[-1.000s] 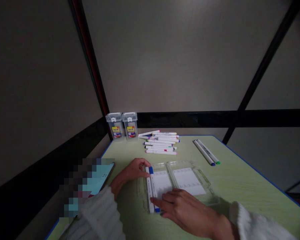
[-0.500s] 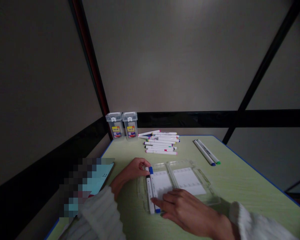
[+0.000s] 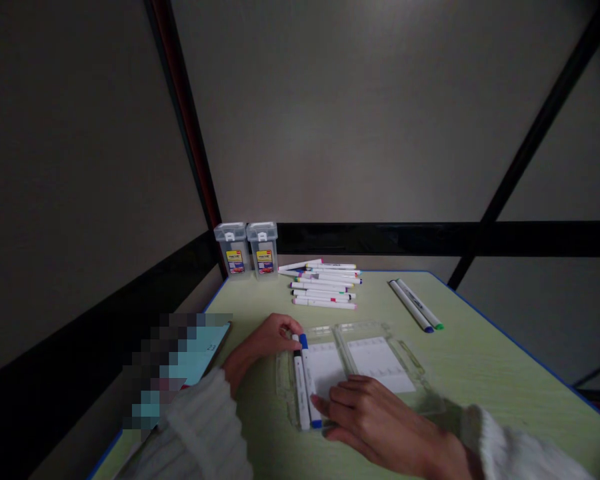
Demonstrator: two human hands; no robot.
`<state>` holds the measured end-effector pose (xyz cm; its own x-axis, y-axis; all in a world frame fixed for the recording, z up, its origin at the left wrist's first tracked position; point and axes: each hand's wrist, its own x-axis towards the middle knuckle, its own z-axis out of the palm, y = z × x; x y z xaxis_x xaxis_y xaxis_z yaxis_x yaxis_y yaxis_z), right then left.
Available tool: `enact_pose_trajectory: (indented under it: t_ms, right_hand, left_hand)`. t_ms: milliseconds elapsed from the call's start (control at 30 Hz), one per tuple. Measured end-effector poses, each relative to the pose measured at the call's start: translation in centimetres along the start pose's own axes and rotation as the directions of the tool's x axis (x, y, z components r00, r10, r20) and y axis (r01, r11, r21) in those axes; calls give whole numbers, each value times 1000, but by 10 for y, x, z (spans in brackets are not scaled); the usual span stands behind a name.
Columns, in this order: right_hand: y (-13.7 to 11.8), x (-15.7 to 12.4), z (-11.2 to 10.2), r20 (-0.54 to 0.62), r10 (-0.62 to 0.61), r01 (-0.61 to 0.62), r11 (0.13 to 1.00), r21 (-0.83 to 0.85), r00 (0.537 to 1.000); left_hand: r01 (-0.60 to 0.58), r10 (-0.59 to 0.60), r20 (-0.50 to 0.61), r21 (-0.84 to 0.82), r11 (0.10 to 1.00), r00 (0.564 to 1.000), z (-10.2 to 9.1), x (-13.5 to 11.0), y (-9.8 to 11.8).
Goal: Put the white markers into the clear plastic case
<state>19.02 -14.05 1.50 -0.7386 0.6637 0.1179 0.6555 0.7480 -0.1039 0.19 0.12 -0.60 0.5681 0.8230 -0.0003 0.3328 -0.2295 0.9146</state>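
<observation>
A clear plastic case [image 3: 344,353] lies unfolded on the table, with white paper inserts [image 3: 380,363] in its two halves. Along its left edge rest two white markers side by side, one with a black band [image 3: 301,393] and one with blue ends [image 3: 309,380]. My left hand [image 3: 275,335] is at their far ends, thumb and forefinger closed around the tip of the black-banded marker. Over the near part of the case reaches my right hand [image 3: 375,417]. Its forefinger touches the blue-ended marker near the bottom, the other fingers loosely bent.
Behind the case lies a pile of white markers [image 3: 325,293] with coloured ends. Two clear lidded boxes [image 3: 264,257] stand at the back left. A blue and a green marker [image 3: 416,305] lie to the right. A light-blue sheet [image 3: 200,350], partly pixelated, is at the left edge.
My right forefinger has shifted slightly right, from between the two markers onto the blue-ended one. My left hand stays at the far ends. The view has moved a little.
</observation>
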Motion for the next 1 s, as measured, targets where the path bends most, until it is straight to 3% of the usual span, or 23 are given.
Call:
enact_pose_trajectory:
  t_ms: [300,533,767,1000]
  right_hand:
    - [0,0,1,-36,19,-20,1000,-18,999]
    - [2,2,5,-77,18,-20,999,-36,997]
    - [1,3,4,-70,21,-24,999,-43,997]
    - [0,3,4,-84,9,-13,999,-42,996]
  left_hand:
    - [21,-22,-21,-20,1000,1000,0,1,2]
    - [7,-6,-155,3,1000,988,10,6,3]
    - [-65,68,-404,22,998,912,12,14,9]
    - [-79,109,-506,80,994,856,7,21,11]
